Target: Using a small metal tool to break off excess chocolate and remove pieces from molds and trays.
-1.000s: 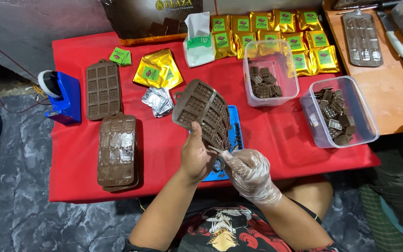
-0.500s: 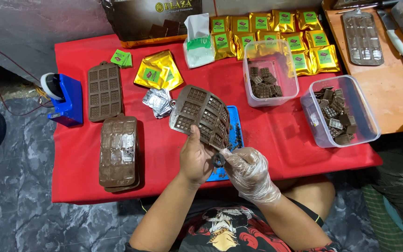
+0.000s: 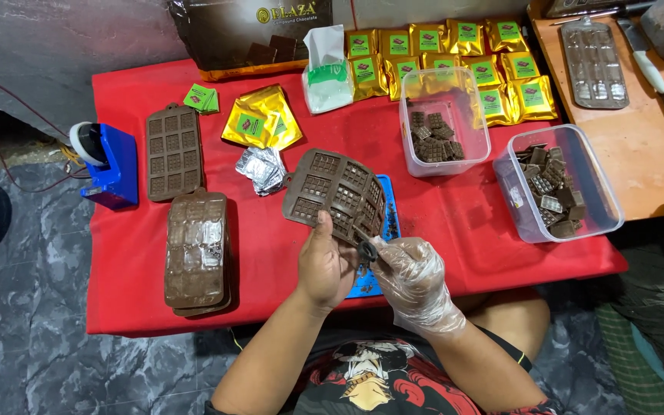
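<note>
At the far left edge of the red cloth-covered table (image 3: 455, 253) stands a blue tape dispenser with a white roll (image 3: 105, 161). Just right of it lies a flat brown silicone chocolate mould (image 3: 172, 152), and below that a stack of filled brown moulds (image 3: 197, 250) with shiny patches on top. Above them sit small green square labels (image 3: 200, 97), then gold foil pouches with green stickers (image 3: 261, 117), and just beneath these a crumpled heap of silver foil wrappers (image 3: 262, 168).

Near the middle, the bare left hand (image 3: 324, 265) is closed on the lower edge of a flexible brown silicone mould with square cavities (image 3: 336, 192), thumb on top, holding it tilted above a blue mat (image 3: 384, 230) that shows only in part. Just beside it, the right hand in a clear plastic glove (image 3: 413, 277) has its fingers pinched together on a small dark tool or piece (image 3: 368, 247) at the mould's lower right corner; what it is cannot be told.

Farther back stands a white and green bag (image 3: 327, 69), then rows of gold packets with green labels (image 3: 455, 58). To the right are two clear plastic tubs: a smaller one (image 3: 444, 123) and a larger one (image 3: 556, 183), both holding brown chocolate pieces. At the far right a wooden board (image 3: 639, 146) carries grey metal moulds (image 3: 593, 52).
</note>
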